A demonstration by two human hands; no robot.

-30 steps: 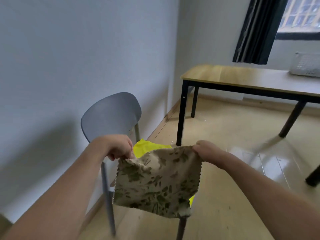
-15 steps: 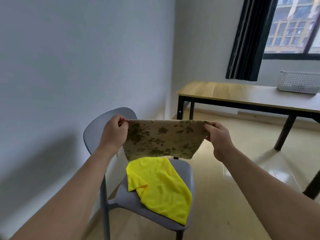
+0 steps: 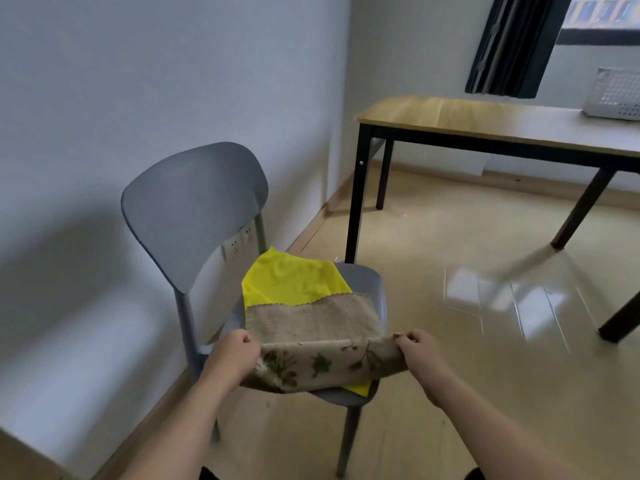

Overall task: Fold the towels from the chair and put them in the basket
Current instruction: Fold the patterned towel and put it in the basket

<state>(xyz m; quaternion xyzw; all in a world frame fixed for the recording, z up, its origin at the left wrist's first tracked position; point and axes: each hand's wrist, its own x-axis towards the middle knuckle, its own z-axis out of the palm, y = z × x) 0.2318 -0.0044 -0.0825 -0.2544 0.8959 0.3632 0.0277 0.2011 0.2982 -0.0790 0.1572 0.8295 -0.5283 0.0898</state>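
Here the person leans over a grey chair [image 3: 194, 206] that stands near a pale wall, and both hands work on a beige towel with a leaf print [image 3: 311, 344]. The left hand [image 3: 232, 355] has its fingers curled round the towel's near left corner, and the right hand [image 3: 417, 355] pinches the near right corner between thumb and curled fingers. The cloth is stretched between the two hands just above the front edge of the seat. Its far part lies flat on the seat with the plain, fuzzy side up, while the near strip by the hands turns down and shows the green leaf pattern.

Under the beige towel lies a yellow towel [image 3: 294, 282], spread over the back part of the seat. Its far corner reaches toward the chair's backrest, and a small yellow tip peeks out below the printed strip at the seat's front right. The beige towel covers its near half and touches it.

Well apart from the chair, a wooden table with black legs [image 3: 450, 112] stands to the right near the window. On its far right end sits a white basket with a perforated wall [image 3: 613, 95], cut off by the frame edge. A dark curtain [image 3: 512, 43] hangs behind the table. The floor [image 3: 467, 306] is glossy and light brown.
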